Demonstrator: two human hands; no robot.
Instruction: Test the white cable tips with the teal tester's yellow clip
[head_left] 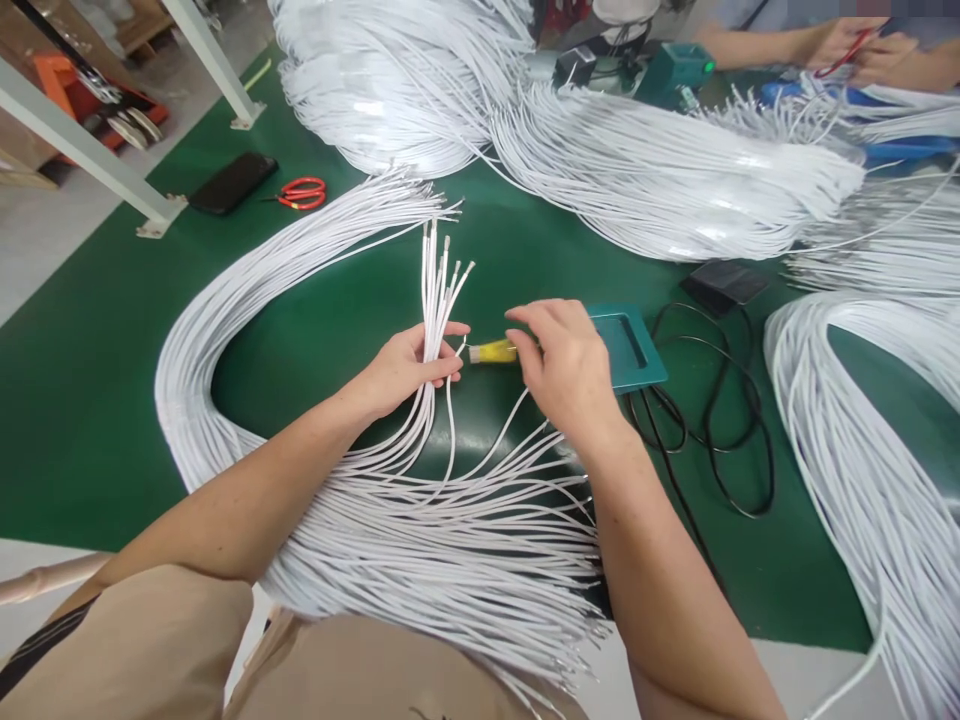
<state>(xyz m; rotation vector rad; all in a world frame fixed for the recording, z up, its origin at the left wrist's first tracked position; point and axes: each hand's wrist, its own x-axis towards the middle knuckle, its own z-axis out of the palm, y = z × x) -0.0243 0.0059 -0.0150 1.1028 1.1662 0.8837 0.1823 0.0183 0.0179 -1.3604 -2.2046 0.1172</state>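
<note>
1. White cables (pixel 435 290), a fistful of them, stand upright at the centre of the green table mat (pixel 90 400), their bare metal tips fanned toward 12 o'clock
2. Left hand (pixel 405 368) is closed around the white cables just below the tips, thumb across the front and fingers wrapped behind; the rest of the bundle trails toward 6 o'clock and spreads over the table edge by the person's lap
3. Right hand (pixel 566 365), just at 3 o'clock of the left, pinches a yellow piece (pixel 495 351) between thumb and fingers; its pale end points toward 9 o'clock, just beside one loose cable tip near the left thumb, and contact between the two cannot be told
4. Teal box (pixel 637 350) lies partly behind the right hand at 3 o'clock, with a black cord (pixel 731 440) looping near it toward 4 o'clock and a black adapter (pixel 724 283) at 2 o'clock
5. Heaps of white cable (pixel 675 190) fill the table from 12 to 2 o'clock, and a long loop (pixel 187 350) sweeps round at 9 o'clock
6. Red scissors (pixel 302 192) and a black phone (pixel 232 182) lie side by side at 10 o'clock
7. Another person's hands (pixel 862 45) work at 1 o'clock on the far edge, well apart from the held bundle
</note>
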